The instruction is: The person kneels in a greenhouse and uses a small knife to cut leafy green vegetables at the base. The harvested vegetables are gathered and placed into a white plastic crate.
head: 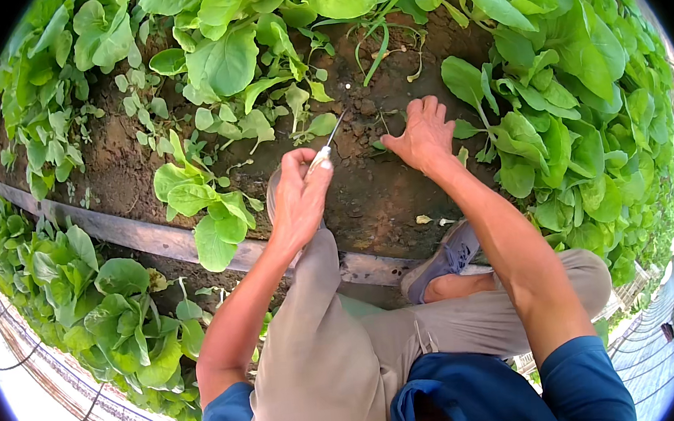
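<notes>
My left hand [301, 197] is closed around the light handle of a small thin-bladed knife [336, 129], its blade slanting up and to the right over the soil. To the right, my right hand [425, 135] rests palm down on the brown soil [365, 189], thumb spread away from the bent fingers. Nothing shows in it, though its underside is hidden. A small leaf [378, 145] lies by the thumb, and thin weed stems [385, 122] stand just left of the fingers. Low leafy seedlings [255, 124] grow beyond my left hand.
Leafy green vegetables [572, 127] crowd the right side, with more [222, 57] ahead. A young plant [205, 202] grows left of my left hand. A pale board edge [126, 231] crosses the bed beneath my legs. My shoe [442, 261] is beside it.
</notes>
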A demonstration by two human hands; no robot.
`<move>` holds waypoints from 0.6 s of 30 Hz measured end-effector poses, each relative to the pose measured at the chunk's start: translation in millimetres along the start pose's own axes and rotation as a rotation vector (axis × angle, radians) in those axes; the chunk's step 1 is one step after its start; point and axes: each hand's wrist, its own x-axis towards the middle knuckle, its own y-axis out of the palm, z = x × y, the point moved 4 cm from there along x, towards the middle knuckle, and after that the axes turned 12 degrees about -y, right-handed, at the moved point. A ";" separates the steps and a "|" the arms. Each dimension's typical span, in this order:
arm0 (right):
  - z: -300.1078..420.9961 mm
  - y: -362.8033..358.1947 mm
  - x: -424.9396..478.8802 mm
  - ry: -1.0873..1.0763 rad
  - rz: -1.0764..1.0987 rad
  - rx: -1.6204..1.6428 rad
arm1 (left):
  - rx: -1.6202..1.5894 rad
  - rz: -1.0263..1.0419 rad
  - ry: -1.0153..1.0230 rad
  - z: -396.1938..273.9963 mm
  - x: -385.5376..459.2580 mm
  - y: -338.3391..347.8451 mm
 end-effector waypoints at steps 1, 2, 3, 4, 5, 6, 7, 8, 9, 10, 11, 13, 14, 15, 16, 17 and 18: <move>-1.5 2.8 -2.2 0.035 -0.011 0.024 | -0.048 0.004 0.016 9.6 16.6 14.3; -3.4 3.3 -3.6 0.054 -0.016 0.041 | -0.098 0.043 -0.009 15.0 32.0 29.1; -3.1 5.3 -3.6 0.055 0.025 0.066 | -0.144 0.081 -0.034 19.5 45.4 42.6; -3.6 6.1 -2.8 0.061 0.060 0.091 | -0.188 0.122 -0.054 23.3 55.8 52.1; -4.0 7.1 -2.4 0.068 0.095 0.119 | -0.160 0.105 -0.030 27.9 62.3 55.8; -2.9 5.2 -3.6 0.085 0.084 0.115 | -0.129 0.090 -0.008 29.3 66.3 59.5; -0.2 4.4 -4.7 0.102 0.074 0.113 | -0.098 0.073 0.014 30.9 70.5 62.4; 2.8 3.4 -5.2 0.116 0.064 0.111 | -0.046 0.052 0.025 32.9 76.0 63.8; 4.9 5.1 -5.5 0.113 0.065 0.112 | 0.008 0.032 0.036 31.2 80.1 62.3; 7.4 6.5 -5.4 0.107 0.066 0.113 | 0.063 0.010 0.046 29.9 82.7 61.1; 9.6 7.3 -5.4 0.099 0.068 0.115 | 0.056 0.049 0.035 29.8 83.6 62.5; 8.5 13.6 -5.9 0.057 0.024 0.096 | 0.039 0.123 0.013 28.4 83.6 65.0; 8.7 16.7 -6.1 0.033 0.003 0.086 | 0.108 0.100 0.032 28.1 81.7 62.4; 6.7 19.6 -5.5 0.027 -0.007 0.087 | 0.176 0.077 0.054 25.8 78.6 59.0; 4.5 22.1 -4.9 0.020 -0.016 0.088 | 0.242 0.052 0.075 23.9 74.9 55.1; 1.7 24.2 -4.6 0.013 -0.024 0.087 | 0.280 0.061 0.080 23.2 70.3 51.6; 0.9 24.2 -4.2 -0.011 -0.036 0.069 | 0.317 0.065 0.085 22.3 64.5 46.2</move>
